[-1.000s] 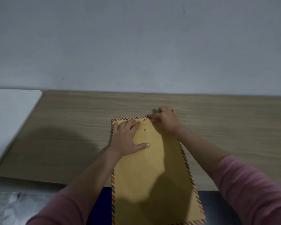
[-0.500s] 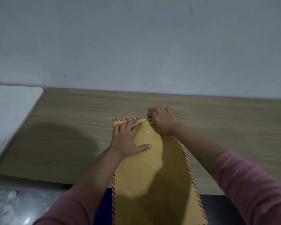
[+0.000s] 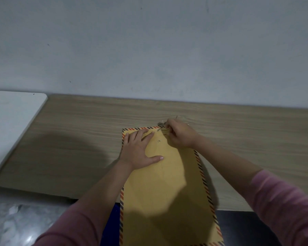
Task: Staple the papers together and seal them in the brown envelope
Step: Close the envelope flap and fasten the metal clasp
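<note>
The brown envelope [image 3: 165, 190] with a striped red and dark border lies lengthwise on the wooden table [image 3: 75, 139], its near end hanging over the table's front edge. My left hand [image 3: 140, 148] lies flat on its upper left part, fingers spread, pressing it down. My right hand [image 3: 180, 134] is at the top edge, fingers pinched on a thin dark closure string [image 3: 162, 126] beside two small metal eyelets [image 3: 158, 136]. The papers and a stapler are not visible.
A white surface [image 3: 11, 121] adjoins the table on the left. A grey wall [image 3: 149, 50] stands right behind the table. Below the front edge are a marbled floor [image 3: 16, 221] and something blue [image 3: 115, 222] under the envelope.
My right hand has lifted slightly at the envelope's top edge and now pinches the string, which shows as a loop. My left hand stays flat in place. The view shifted a little.
</note>
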A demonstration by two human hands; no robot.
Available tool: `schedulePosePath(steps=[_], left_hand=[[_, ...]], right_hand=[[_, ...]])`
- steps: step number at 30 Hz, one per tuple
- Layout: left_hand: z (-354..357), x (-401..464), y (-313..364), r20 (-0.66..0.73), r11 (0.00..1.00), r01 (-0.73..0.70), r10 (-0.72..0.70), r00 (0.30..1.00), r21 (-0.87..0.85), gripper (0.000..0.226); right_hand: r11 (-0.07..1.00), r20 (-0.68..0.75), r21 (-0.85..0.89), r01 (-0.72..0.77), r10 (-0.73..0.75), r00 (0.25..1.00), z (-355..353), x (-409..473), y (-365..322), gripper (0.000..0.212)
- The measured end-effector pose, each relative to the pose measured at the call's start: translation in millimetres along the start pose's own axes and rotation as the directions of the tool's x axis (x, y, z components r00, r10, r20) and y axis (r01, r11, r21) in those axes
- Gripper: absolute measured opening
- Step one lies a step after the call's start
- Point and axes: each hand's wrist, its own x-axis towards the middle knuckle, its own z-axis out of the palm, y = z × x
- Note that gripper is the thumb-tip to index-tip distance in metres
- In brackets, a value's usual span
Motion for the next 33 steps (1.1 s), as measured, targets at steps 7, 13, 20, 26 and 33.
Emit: schedulePosePath(steps=[7, 13, 20, 26, 33], left_hand=[[1, 0, -1, -0.017, 1.0, -0.005, 0.006, 1.0, 0.01, 0.097], [1, 1, -2, -0.014, 1.0, -0.006, 0.006, 1.0, 0.009, 0.098], [0, 0, 0, -0.006, 1.0, 0.008, -0.008, 1.0, 0.002, 0.098], [0, 0, 0, -0.007, 1.0, 0.008, -0.008, 1.0, -0.015, 0.098], [-2, 1, 1, -0.002, 1.0, 0.018, -0.018, 1.0, -0.018, 0.098]], right_hand=[[0.993, -0.043, 0.072, -0.09, 0.093, 0.995, 1, 9, 4, 0.019], [0.994, 0.141, -0.018, -0.112, 0.113, 0.983, -14, 32, 1, 0.008], [0.96, 0.091, -0.268, 0.084, -0.061, 0.994, -2, 12, 1, 0.017], [0.92, 0.111, -0.341, 0.193, -0.165, 0.98, 4, -4, -2, 0.025], [0.986, 0.005, -0.147, 0.083, -0.084, 0.996, 5, -26, 1, 0.017]])
